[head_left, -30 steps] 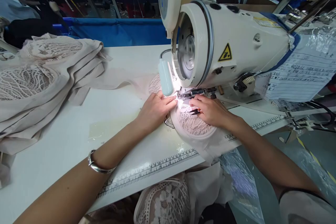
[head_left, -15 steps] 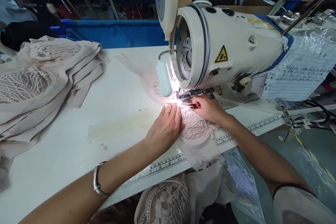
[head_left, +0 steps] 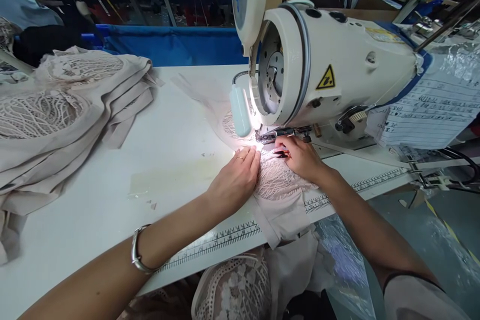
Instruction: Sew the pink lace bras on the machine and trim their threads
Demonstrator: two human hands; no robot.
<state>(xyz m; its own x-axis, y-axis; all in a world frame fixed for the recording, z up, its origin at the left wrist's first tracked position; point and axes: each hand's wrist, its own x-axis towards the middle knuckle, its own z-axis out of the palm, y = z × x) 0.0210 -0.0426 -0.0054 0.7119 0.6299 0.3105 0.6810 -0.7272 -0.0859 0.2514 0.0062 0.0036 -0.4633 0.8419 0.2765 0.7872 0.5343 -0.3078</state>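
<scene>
A pale pink lace garment piece [head_left: 277,180] lies under the presser foot area of a white sewing machine [head_left: 348,55]. My left hand [head_left: 236,177] rests flat on the cloth's left side, fingers stretched out close together toward the needle area. Close by on the right, my right hand [head_left: 302,160] is closed around small thread snips [head_left: 282,154], whose dark tips point left over the lace. Its fingers are beside the presser foot. A lit lamp [head_left: 240,110] shines on the needle area, where glare and the metal parts hide the stitching point.
Stacked lace garments [head_left: 75,110] lie at the table's left. More lace cloth [head_left: 236,287] hangs over my lap below the front edge, along which a measuring tape [head_left: 232,235] runs. A handwritten sheet [head_left: 431,100] hangs at the right. Blue cloth [head_left: 180,45] borders the back.
The camera view has turned slightly left, so the machine appears farther right. Both hands stay almost in place on the lace, with the snips still in my right hand.
</scene>
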